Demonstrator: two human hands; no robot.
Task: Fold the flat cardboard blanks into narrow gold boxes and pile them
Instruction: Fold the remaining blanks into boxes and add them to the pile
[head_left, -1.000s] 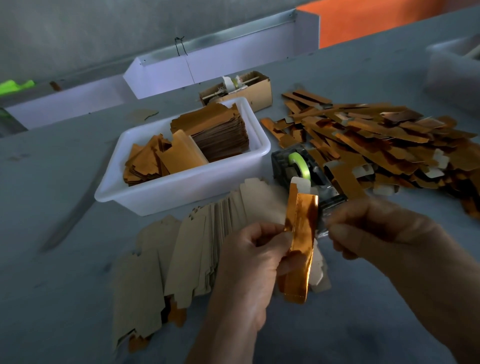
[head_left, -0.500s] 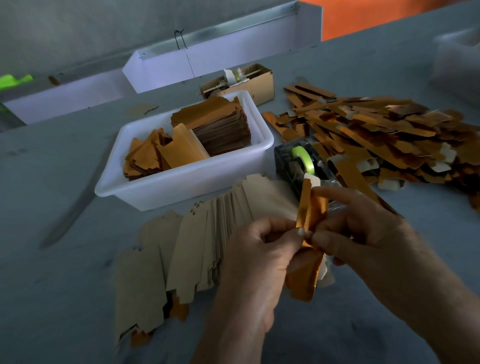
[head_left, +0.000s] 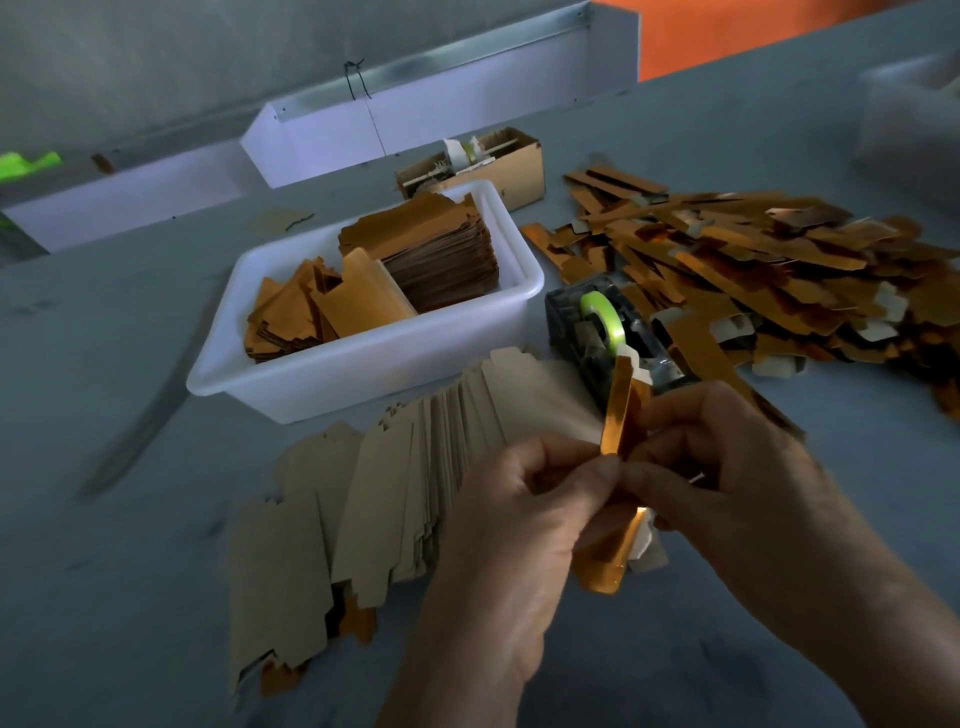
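The grey table (head_left: 130, 597) carries everything. On the far right sprawls the loose pile of finished gold boxes (head_left: 753, 270), and left of it sits the white tub (head_left: 363, 374) with more gold blanks. Near the tub, a fanned row of flat blanks (head_left: 395, 493) lies plain side up, and the tape dispenser (head_left: 597, 332) stands just behind the hands.

The half-folded gold box (head_left: 618, 415) is held upright in the near middle, between both hands. The risk, as I judge it, is the glossy strip springing open or creasing crooked if either pinch slackens or the two hands pull unevenly; a skewed seam would leave a box that stacks badly.

The left hand (head_left: 524, 519) has thumb and curled fingers closed on the box's middle. The right hand (head_left: 727, 478) likewise pinches it from the right, fingers curled tight, nothing else held.
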